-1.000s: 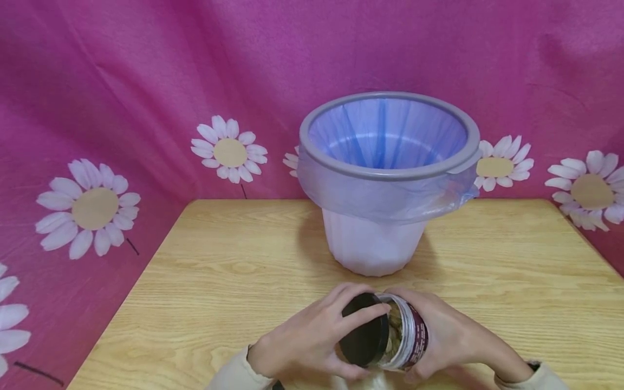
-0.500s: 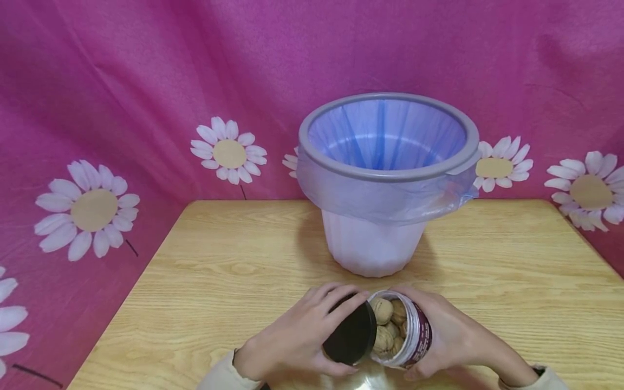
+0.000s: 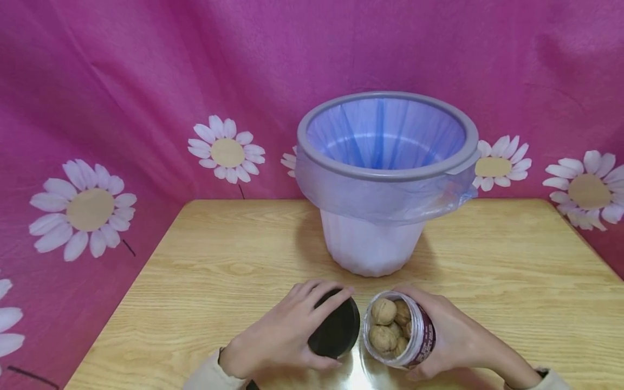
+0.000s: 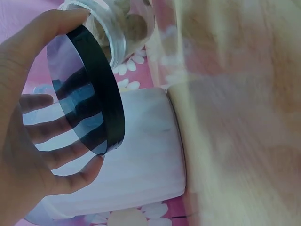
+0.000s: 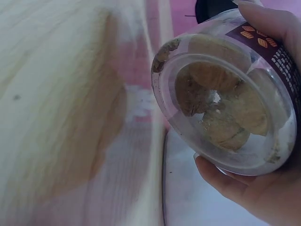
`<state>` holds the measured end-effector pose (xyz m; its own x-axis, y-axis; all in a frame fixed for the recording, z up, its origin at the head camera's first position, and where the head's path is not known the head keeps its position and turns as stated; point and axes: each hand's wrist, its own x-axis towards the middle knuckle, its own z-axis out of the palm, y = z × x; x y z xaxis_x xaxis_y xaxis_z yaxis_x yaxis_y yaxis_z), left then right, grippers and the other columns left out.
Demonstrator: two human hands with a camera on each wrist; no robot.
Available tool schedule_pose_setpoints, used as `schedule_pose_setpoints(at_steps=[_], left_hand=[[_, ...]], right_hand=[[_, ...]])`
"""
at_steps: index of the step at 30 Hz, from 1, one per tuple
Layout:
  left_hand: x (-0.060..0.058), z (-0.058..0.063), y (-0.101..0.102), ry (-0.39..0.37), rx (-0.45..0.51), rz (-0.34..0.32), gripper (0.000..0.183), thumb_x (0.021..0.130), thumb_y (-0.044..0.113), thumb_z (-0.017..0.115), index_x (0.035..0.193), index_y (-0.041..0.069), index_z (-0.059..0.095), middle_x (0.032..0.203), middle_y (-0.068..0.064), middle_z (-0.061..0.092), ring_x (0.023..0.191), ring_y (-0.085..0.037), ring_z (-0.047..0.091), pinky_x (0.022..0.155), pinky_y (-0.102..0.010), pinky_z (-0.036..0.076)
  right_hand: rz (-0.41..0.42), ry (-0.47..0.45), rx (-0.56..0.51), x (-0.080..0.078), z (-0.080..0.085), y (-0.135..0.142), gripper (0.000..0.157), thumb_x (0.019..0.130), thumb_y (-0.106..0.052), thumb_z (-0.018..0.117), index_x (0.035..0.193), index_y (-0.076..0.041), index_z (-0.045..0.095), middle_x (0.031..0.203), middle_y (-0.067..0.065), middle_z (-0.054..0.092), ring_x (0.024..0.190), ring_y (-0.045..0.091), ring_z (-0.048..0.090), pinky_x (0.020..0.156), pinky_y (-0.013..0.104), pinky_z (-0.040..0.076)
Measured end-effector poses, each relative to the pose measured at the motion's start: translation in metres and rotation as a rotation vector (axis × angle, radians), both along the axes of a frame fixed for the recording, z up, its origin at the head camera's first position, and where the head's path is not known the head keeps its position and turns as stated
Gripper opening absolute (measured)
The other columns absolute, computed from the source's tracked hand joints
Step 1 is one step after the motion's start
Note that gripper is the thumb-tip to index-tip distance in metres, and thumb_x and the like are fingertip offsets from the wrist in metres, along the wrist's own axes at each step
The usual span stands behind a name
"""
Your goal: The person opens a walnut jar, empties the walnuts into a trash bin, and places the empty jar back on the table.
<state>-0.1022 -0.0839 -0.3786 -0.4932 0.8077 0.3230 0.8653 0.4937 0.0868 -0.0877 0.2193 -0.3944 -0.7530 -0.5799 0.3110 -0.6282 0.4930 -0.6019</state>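
In the head view my left hand [image 3: 283,330] holds a round black lid [image 3: 337,329] by its rim. The left wrist view shows the thumb on one side of the lid [image 4: 104,89] and fingertips at the other. My right hand [image 3: 453,338] grips a clear plastic jar [image 3: 425,337] with a dark maroon label, its open mouth tilted toward the left and up. Several walnuts [image 3: 384,337] fill the jar. The right wrist view looks at the jar's clear bottom [image 5: 164,96], with walnuts visible through it. A small gap separates lid and jar.
Behind the hands stands a white bin [image 3: 372,244] with a grey rim and a bluish plastic liner folded over it. Both rest over or on a wood-grain table [image 3: 219,260]. A pink cloth [image 3: 146,81] with daisies hangs behind and at the sides.
The lid has come away from the jar and moved left with my left hand. The jar's mouth has turned upward, showing more walnuts. The bin has stayed put.
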Motion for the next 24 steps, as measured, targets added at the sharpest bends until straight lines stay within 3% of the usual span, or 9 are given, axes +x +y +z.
schedule_pose_setpoints(at_steps=[17, 24], left_hand=[[0.007, -0.012, -0.002, -0.053, -0.083, -0.031, 0.098, 0.066, 0.063, 0.077, 0.144, 0.015, 0.040, 0.140, -0.005, 0.042, 0.123, -0.021, 0.042, 0.101, -0.040, 0.041], [0.013, -0.017, -0.001, -0.147, -0.188, -0.019, 0.094, 0.072, 0.064, 0.071, 0.146, 0.017, 0.039, 0.140, -0.004, 0.043, 0.124, -0.022, 0.043, 0.100, -0.041, 0.042]], right_hand=[[-0.023, 0.037, 0.002, 0.003, -0.009, 0.011, 0.108, 0.037, -0.043, 0.096, 0.132, -0.021, 0.049, 0.114, -0.014, 0.060, 0.096, 0.007, 0.059, 0.080, 0.033, 0.052], [-0.038, 0.025, -0.005, 0.005, -0.010, 0.012, 0.106, 0.038, -0.042, 0.097, 0.132, -0.021, 0.050, 0.114, -0.015, 0.060, 0.096, 0.007, 0.060, 0.079, 0.032, 0.052]])
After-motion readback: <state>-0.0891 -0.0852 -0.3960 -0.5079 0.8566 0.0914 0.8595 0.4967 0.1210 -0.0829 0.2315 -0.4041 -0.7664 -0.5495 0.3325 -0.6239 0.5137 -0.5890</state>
